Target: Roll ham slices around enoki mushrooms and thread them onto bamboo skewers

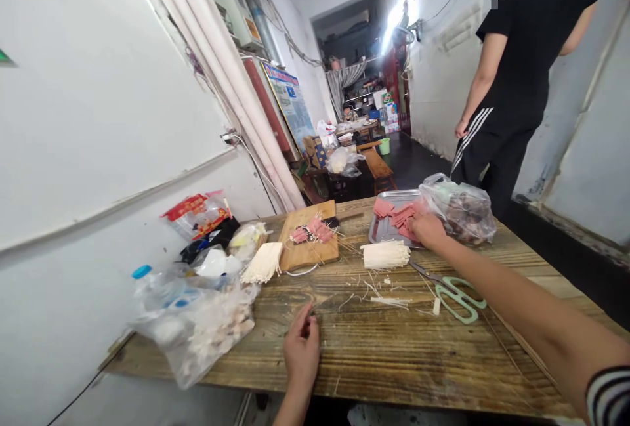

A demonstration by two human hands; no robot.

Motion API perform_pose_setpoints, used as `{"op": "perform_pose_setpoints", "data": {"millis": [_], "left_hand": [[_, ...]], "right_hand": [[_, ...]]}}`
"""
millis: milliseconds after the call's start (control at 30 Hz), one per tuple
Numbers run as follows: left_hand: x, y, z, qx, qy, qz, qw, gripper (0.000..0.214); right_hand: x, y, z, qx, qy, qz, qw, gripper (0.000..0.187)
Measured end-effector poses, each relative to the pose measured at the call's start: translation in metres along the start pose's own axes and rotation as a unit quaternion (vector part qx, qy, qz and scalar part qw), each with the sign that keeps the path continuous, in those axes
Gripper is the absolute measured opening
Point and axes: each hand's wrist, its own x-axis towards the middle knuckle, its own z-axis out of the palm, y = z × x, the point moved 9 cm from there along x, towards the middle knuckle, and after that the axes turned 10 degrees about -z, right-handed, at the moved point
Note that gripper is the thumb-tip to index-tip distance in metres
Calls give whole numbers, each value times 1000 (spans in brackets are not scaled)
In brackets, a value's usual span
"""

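My right hand point(429, 230) reaches into a metal tray point(375, 232), its fingers closed on the pink sliced meat point(401, 214) there; the fingertips are partly hidden. My left hand point(302, 350) hovers low over the front of the wooden table point(394, 347), fingers loosely bent and thumb apart, holding nothing. A bundle of enoki mushrooms point(386, 255) lies before the tray, with loose strands around it. Another enoki bundle point(263, 262) rests against the cutting board point(310, 256). On that board sit pink meat rolls with enoki point(315, 230) beside a dark knife blade.
Green-handled scissors point(460, 298) lie right of the enoki. A filled plastic bag point(462, 209) touches the tray. Bags and a blue-capped bottle point(142, 273) crowd the table's left end. A person in black point(524, 65) stands beyond the right side; a bench point(377, 165) is farther back.
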Motion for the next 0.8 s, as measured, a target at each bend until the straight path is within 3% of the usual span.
{"op": "perform_pose_setpoints", "data": {"millis": [167, 333, 433, 533, 633, 733, 800], "left_hand": [[-2, 4, 0, 10, 0, 4, 1000, 38], [-4, 14, 0, -1, -3, 7, 1000, 36], [-6, 20, 1, -3, -3, 7, 1000, 33], [-8, 24, -1, -7, 13, 4, 1000, 30], [-9, 30, -3, -14, 28, 11, 999, 28], [-11, 34, -3, -10, 35, 13, 999, 29], [-11, 35, -3, -5, 37, 10, 999, 29]], "right_hand": [[10, 21, 8, 18, -32, 4, 999, 23], [9, 33, -4, 83, -10, -19, 996, 24], [4, 37, -15, 117, 32, -7, 993, 30], [-2, 49, -32, 127, 90, 47, 987, 39], [-6, 58, -54, 204, 173, 90, 959, 58], [0, 41, -64, 333, 199, 57, 920, 66], [7, 3, -63, 368, 148, -8, 918, 65]]}}
